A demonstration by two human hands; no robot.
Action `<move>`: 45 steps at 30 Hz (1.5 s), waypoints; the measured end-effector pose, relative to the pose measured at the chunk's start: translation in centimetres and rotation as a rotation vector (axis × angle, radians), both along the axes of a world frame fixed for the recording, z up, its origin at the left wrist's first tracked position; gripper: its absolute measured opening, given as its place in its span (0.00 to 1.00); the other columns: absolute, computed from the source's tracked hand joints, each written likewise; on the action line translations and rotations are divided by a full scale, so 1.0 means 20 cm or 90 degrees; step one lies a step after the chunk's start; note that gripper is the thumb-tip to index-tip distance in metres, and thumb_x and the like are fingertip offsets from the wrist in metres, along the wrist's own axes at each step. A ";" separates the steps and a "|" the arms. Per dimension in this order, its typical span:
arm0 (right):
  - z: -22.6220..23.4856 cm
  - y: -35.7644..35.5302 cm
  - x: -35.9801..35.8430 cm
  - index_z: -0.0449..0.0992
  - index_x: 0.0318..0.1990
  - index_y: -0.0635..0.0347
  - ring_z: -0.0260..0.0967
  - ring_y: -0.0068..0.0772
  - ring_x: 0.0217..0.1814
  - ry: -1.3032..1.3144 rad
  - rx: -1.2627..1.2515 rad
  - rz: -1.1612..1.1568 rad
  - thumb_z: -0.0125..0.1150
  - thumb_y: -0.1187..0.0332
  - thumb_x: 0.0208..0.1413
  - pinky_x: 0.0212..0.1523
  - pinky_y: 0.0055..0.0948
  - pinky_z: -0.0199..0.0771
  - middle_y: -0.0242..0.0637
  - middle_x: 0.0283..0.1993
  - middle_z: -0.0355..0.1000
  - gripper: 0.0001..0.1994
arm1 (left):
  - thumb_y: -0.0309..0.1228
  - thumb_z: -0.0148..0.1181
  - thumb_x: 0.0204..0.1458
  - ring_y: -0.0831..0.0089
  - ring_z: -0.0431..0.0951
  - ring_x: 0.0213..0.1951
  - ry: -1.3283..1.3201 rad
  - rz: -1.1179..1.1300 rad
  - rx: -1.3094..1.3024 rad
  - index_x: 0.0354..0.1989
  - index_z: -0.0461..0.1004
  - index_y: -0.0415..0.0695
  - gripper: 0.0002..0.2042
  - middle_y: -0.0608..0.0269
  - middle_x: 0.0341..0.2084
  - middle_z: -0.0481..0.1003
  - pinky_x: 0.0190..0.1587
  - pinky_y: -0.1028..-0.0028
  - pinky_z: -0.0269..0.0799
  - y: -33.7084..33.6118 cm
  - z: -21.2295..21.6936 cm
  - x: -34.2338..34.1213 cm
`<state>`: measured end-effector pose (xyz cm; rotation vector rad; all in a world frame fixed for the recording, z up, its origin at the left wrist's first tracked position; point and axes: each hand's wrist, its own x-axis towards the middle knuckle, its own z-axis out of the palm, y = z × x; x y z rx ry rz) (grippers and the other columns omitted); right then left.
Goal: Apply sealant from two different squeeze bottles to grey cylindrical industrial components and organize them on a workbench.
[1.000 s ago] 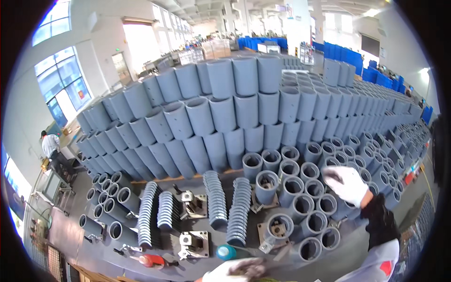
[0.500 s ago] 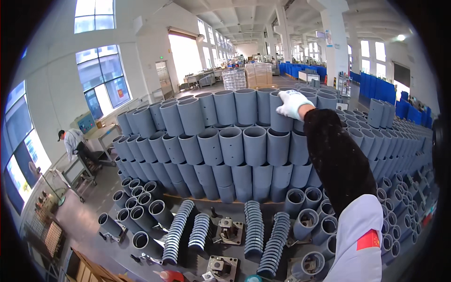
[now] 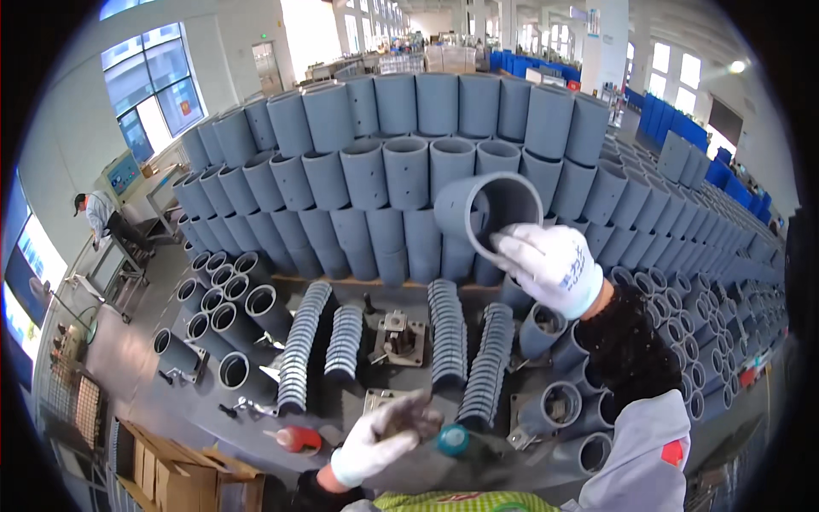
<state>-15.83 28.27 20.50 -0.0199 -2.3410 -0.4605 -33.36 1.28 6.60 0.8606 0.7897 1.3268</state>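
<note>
A short grey plastic pipe section (image 3: 456,207) hangs tilted over the bench, its open end facing me. My right hand (image 3: 550,263), in a white glove, is closed on the lower rim of that pipe. Low in the middle my left hand (image 3: 388,435), also gloved, has its fingers stretched out and holds nothing. It is over the bench beside a metal fixture (image 3: 375,399), which it partly hides. A second metal fixture (image 3: 397,340) sits farther back. Rows of curved grey pieces (image 3: 304,341) lie stacked to its left, with more curved rows (image 3: 446,333) to its right.
A tall stacked wall of grey pipes (image 3: 358,171) stands behind the bench. More pipes stand at the left (image 3: 223,316) and right (image 3: 563,405). A red bottle (image 3: 300,439) and a teal round container (image 3: 452,439) are near me. Cardboard boxes (image 3: 171,474) sit lower left; a person (image 3: 102,218) bends over a cart.
My right hand has come down and nearer from the top of the stack, bringing a pipe. My left hand has come into view at the bottom. The view has tilted downward.
</note>
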 end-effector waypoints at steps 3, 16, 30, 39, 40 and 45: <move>-0.18 -0.13 -0.02 0.75 0.43 0.58 0.74 0.40 0.29 0.032 -0.165 0.087 0.69 0.69 0.45 0.27 0.31 0.74 0.38 0.37 0.74 0.16 | 0.27 0.60 0.53 0.61 0.71 0.55 -0.029 0.132 0.030 0.69 0.46 0.38 0.37 0.49 0.54 0.67 0.59 0.65 0.64 0.08 -0.02 0.02; -0.54 -0.49 -0.14 0.64 0.56 0.67 0.79 0.37 0.32 0.000 -1.726 0.290 0.56 0.66 0.61 0.22 0.24 0.80 0.44 0.48 0.71 0.20 | 0.34 0.78 0.30 0.63 0.63 0.60 0.326 0.615 0.211 0.70 0.37 0.38 0.61 0.49 0.60 0.58 0.62 0.65 0.60 0.12 -0.01 -0.08; -0.61 -0.48 -0.28 0.74 0.52 0.50 0.74 0.42 0.39 -0.577 -0.481 0.133 0.51 0.54 0.59 0.40 0.37 0.74 0.40 0.41 0.73 0.18 | 0.29 0.77 0.26 0.61 0.68 0.58 0.552 0.354 0.050 0.69 0.34 0.35 0.63 0.46 0.60 0.59 0.58 0.66 0.68 0.05 -0.26 -0.12; -0.80 -0.43 -0.38 0.76 0.46 0.51 0.73 0.44 0.36 -0.588 -0.483 0.204 0.55 0.55 0.57 0.38 0.38 0.73 0.41 0.36 0.71 0.15 | 0.35 0.76 0.27 0.56 0.68 0.56 0.457 0.513 0.070 0.67 0.47 0.32 0.56 0.45 0.56 0.63 0.60 0.65 0.65 0.06 -0.51 -0.07; -0.80 -0.42 -0.39 0.76 0.46 0.51 0.73 0.44 0.36 -0.590 -0.481 0.206 0.55 0.55 0.57 0.38 0.38 0.73 0.41 0.36 0.71 0.15 | 0.35 0.76 0.27 0.56 0.68 0.56 0.457 0.516 0.070 0.67 0.47 0.32 0.56 0.45 0.56 0.63 0.60 0.65 0.65 0.05 -0.52 -0.07; -0.76 -0.43 -0.39 0.75 0.47 0.51 0.72 0.44 0.40 -0.663 -0.502 0.140 0.52 0.54 0.59 0.41 0.39 0.73 0.41 0.38 0.71 0.16 | 0.35 0.76 0.26 0.56 0.67 0.57 0.604 0.509 0.073 0.65 0.51 0.33 0.53 0.45 0.56 0.64 0.60 0.63 0.63 0.07 -0.50 -0.10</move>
